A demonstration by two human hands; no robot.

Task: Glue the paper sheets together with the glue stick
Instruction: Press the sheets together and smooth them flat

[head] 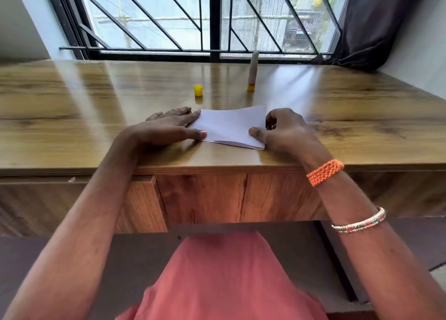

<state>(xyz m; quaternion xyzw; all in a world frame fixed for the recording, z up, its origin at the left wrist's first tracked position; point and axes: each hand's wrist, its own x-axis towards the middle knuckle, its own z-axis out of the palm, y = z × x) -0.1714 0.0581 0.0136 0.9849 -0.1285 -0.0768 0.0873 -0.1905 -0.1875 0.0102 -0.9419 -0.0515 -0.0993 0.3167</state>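
A wood-grain table [72, 102] with a glossy top runs the width of the view, set against a window with black diagonal bars [169, 17]; a dark curtain [376, 25] hangs bunched at the right end of the sill.

On the left, the left hand [169, 126] lies flat on the table, fingers straight, its fingertips and thumb pressing the left edge of the white paper sheets [229, 126]. Beyond it a small yellow cap [198, 90] stands alone. The sheets lie stacked near the table's front edge, between both hands. Further back, right of the cap and well apart from the paper, the glue stick [252, 72] stands upright, uncapped. The right hand [287, 131] curls round the sheets' right edge, thumb on top. An orange braided band [324, 172] and a beaded bangle [359, 220] circle that arm.
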